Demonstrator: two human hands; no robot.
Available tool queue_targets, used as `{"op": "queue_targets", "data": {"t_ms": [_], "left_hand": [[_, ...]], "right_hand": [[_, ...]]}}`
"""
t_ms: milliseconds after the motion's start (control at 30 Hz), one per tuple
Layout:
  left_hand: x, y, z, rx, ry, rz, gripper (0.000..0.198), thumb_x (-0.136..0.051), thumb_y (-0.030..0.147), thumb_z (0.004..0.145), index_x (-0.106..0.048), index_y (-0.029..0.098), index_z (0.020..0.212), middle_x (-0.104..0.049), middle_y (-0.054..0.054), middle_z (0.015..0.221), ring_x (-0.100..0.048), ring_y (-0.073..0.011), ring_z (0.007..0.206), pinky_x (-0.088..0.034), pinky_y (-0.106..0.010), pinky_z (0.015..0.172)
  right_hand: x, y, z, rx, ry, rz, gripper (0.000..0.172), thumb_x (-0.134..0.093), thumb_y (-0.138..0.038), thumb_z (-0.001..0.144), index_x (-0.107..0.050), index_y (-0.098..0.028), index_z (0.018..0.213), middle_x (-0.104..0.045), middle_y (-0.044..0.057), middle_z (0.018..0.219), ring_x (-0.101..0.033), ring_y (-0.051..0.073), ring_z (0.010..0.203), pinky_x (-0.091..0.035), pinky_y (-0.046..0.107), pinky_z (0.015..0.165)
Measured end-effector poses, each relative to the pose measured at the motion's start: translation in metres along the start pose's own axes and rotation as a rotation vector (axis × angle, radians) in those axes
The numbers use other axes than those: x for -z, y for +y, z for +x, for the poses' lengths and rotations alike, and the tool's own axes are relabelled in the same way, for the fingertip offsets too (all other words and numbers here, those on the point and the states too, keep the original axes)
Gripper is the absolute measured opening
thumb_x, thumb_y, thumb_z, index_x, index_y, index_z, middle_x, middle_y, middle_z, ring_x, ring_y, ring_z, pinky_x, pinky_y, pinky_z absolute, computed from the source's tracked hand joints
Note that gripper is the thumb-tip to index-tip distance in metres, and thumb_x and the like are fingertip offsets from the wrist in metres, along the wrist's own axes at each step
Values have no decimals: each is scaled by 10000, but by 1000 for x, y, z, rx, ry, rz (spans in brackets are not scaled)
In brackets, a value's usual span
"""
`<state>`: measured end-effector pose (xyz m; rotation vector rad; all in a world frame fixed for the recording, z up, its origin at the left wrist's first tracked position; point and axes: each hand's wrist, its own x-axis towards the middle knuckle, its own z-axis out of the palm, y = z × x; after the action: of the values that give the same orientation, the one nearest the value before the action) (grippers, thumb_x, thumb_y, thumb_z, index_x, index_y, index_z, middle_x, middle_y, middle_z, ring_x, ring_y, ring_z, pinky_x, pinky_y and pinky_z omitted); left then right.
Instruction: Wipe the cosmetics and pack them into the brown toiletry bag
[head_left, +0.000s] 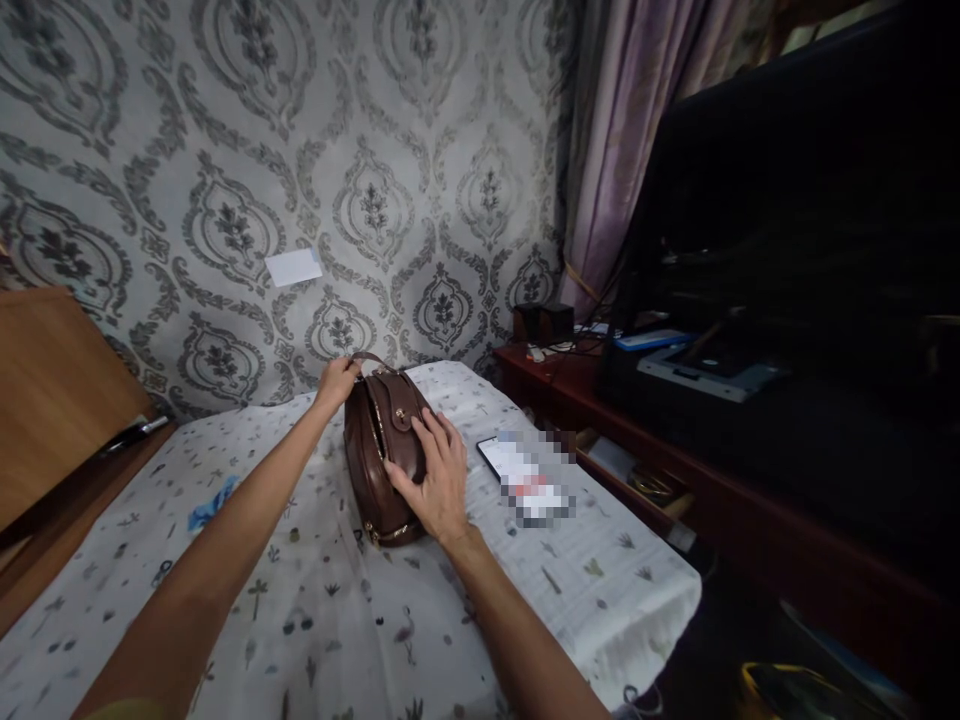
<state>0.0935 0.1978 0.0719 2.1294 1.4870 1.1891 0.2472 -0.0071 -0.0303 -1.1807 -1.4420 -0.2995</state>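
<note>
A brown leather bag (375, 490) with gold-coloured zips and a clasp stands on the patterned white cloth (405, 620). Its zip runs along the side, and a narrow dark gap shows there. At the bag's far left top, my left hand (339, 383) has its fingers closed by the base of the carry handle. My right hand (439, 480) lies on the near right side of the bag, fingers spread, the thumb beside the zip. To the right of the bag lies a phone (517, 470) with a lit screen, partly blurred out.
A crumpled blue item (213, 504) lies on the cloth at the left, near a wooden board (67, 390). At the right stand a dark red desk (555, 380) with an open drawer (637, 480) and a large black screen (787, 220). Patterned wallpaper is behind.
</note>
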Motion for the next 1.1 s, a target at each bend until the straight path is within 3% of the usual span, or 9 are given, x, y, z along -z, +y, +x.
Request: {"op": "queue_targets", "data": {"t_ms": [167, 367, 633, 833, 967, 1100], "left_hand": [[5, 14, -10, -39, -13, 38, 279, -480, 398, 793, -604, 189, 657, -607, -16, 643, -561, -216, 722, -383, -299, 687], [14, 26, -16, -73, -125, 65, 346, -580, 516, 748, -510, 203, 617, -460, 38, 570, -463, -166, 622, -308, -278, 614], [11, 28, -23, -119, -222, 54, 315, -642, 491, 703, -496, 213, 703, -528, 29, 670, -519, -181, 683, -367, -275, 651], [15, 29, -20, -127, -205, 69, 296, -604, 495, 748, -577, 200, 743, -602, -15, 711, -562, -221, 750, -416, -308, 715], [12, 38, -13, -142, -194, 58, 327, -515, 489, 804, -635, 185, 786, -637, -25, 717, -570, -222, 758, -430, -307, 717], [0, 55, -9, -182, -233, 48, 319, -547, 473, 761, -670, 179, 769, -637, -10, 683, -565, -210, 729, -424, -293, 695]], "right_hand": [[-1, -1, 1, 3, 16, 12, 601, -642, -476, 877, -518, -177, 1383, -557, 149, 1447, -427, 332, 1374, -389, 544, 1095], [0, 2, 1, 8, 17, 30, 590, -647, -442, 866, -519, -197, 1387, -547, 142, 1456, -431, 332, 1375, -393, 548, 1093], [5, -9, 0, 21, 28, -7, 635, -626, -455, 872, -465, -219, 1440, -516, 134, 1479, -395, 345, 1411, -351, 562, 1120], [4, -13, -2, 47, 23, -12, 514, -636, -386, 875, -546, -224, 1354, -566, 123, 1425, -406, 339, 1393, -362, 555, 1105], [5, -14, -1, 56, 24, 3, 445, -620, -319, 854, -594, -219, 1287, -612, 108, 1365, -417, 340, 1375, -364, 552, 1097], [7, -15, 1, 51, 26, 16, 415, -622, -303, 835, -624, -221, 1241, -662, 98, 1262, -444, 332, 1348, -365, 542, 1090]]}}
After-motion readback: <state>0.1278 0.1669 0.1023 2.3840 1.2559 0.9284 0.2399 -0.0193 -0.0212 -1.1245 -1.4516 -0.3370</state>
